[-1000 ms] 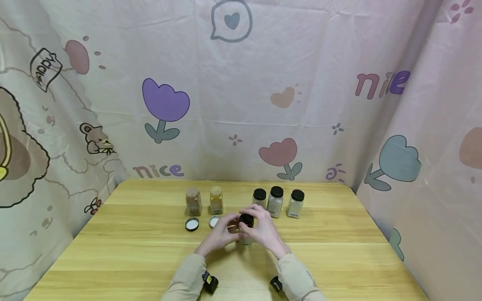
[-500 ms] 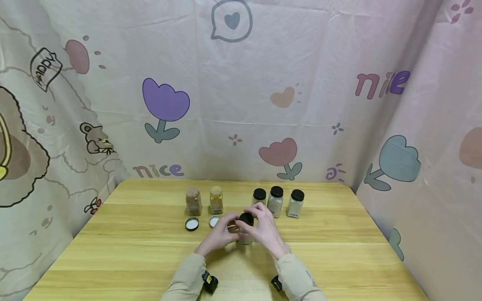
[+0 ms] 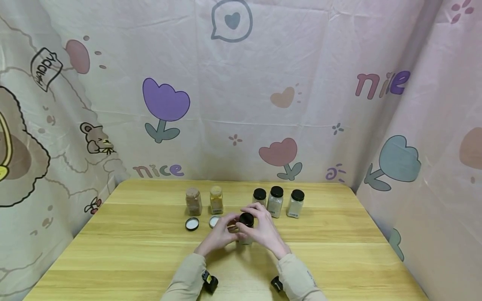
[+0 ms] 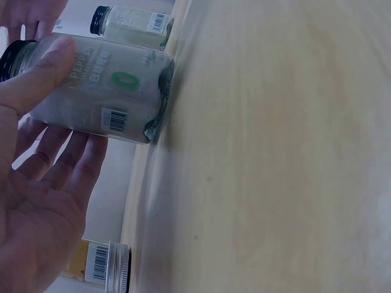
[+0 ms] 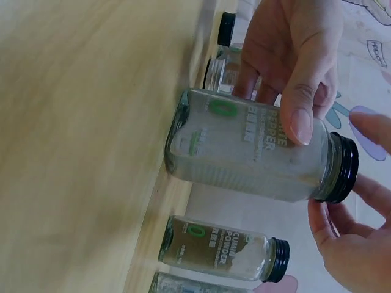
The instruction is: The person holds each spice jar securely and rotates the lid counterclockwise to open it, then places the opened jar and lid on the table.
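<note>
While the left hand grasps a squared clear-glass jar of pale powder upright near mid-table, the right hand curls its fingers around the round black lid, seated on the neck; pressure: cannot tell. Beyond, flat white-lined, black-rimmed lids lie before the uncapped brown-filled glass jar and uncapped yellow-filled glass jar; three black-lidded glass jars stand right, so two are already opened, four not yet.

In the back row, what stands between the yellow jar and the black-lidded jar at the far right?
Two other black-lidded jars stand there, as the head view shows.
</note>
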`<action>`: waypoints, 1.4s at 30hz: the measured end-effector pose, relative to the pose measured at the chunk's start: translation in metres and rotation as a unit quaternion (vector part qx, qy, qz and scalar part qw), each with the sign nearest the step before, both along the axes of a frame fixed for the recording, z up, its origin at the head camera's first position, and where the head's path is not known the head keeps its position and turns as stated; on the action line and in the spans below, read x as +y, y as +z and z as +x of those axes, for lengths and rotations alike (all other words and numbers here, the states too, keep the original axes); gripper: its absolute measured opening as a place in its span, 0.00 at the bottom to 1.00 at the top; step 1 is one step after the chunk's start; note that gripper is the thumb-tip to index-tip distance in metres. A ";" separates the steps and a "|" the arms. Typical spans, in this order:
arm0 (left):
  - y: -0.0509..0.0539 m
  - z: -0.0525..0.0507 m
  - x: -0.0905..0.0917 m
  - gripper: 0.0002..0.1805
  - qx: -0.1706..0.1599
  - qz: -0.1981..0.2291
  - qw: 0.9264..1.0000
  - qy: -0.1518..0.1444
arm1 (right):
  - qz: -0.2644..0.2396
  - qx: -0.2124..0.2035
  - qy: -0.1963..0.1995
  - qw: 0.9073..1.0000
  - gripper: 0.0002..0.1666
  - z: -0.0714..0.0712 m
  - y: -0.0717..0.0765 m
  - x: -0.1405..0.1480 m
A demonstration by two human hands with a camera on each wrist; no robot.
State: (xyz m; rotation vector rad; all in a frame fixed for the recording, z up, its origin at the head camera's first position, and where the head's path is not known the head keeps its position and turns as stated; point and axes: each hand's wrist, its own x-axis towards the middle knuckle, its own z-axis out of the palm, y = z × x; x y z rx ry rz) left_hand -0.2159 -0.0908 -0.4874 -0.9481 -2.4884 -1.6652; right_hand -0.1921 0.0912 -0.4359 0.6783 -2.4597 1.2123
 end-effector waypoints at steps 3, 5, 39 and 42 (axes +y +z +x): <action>0.000 0.000 0.000 0.23 -0.004 0.005 1.000 -0.001 | 0.001 0.010 -0.021 1.000 0.23 0.001 0.000 -0.002; 0.000 0.000 0.001 0.23 -0.010 0.010 1.000 -0.003 | 0.004 0.023 -0.030 0.999 0.24 0.001 0.000 -0.003; -0.002 -0.002 -0.001 0.25 -0.009 0.017 1.000 -0.015 | 0.016 0.029 -0.002 0.999 0.19 -0.001 -0.001 -0.002; -0.002 -0.001 0.000 0.25 -0.010 0.013 1.000 -0.011 | 0.017 0.036 -0.010 0.999 0.21 0.000 -0.002 -0.002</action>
